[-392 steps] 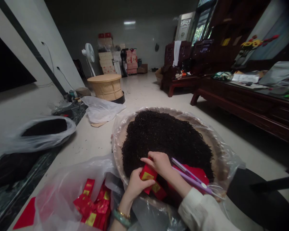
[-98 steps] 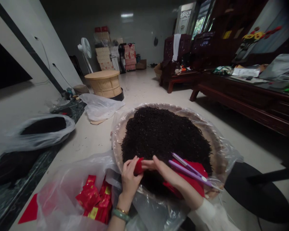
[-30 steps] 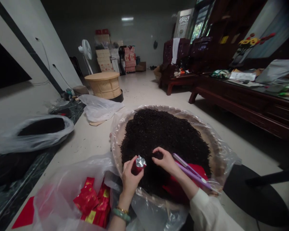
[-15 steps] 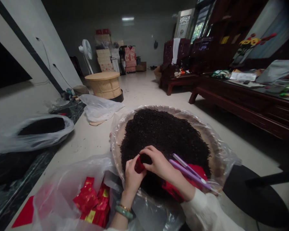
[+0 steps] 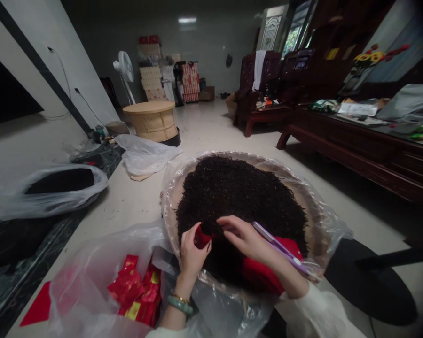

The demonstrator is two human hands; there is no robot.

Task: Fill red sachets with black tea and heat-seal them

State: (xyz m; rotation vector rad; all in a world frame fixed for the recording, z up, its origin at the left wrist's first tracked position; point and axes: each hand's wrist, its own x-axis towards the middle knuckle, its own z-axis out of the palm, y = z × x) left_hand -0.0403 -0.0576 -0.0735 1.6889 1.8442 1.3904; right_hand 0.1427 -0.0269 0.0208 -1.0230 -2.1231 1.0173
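My left hand [image 5: 192, 251] grips a small red packet [image 5: 201, 238], its mouth held apart. Just right of it, my right hand [image 5: 241, 237] hovers over the dark dried tea leaves [image 5: 243, 192] with its fingers extended and apart; nothing shows in it. The leaves are heaped in a wide round basket lined with clear plastic [image 5: 315, 211]. Beside my right forearm lies a purple hair straightener [image 5: 280, 249], on top of red packets [image 5: 261, 274] partly hidden by that arm.
Left of the basket, a clear plastic bag [image 5: 88, 263] holds several red packets [image 5: 127, 284]. Another bag of dark leaves [image 5: 61, 183] sits at far left. A round wooden table [image 5: 150, 119] stands behind. A dark round base [image 5: 372, 281] and a wooden coffee table [image 5: 366, 145] are on the right.
My right hand has drawn away from the red packet to the right, and its fingers have spread. The left hand still holds the packet, now with its mouth wider. The view has shifted slightly.
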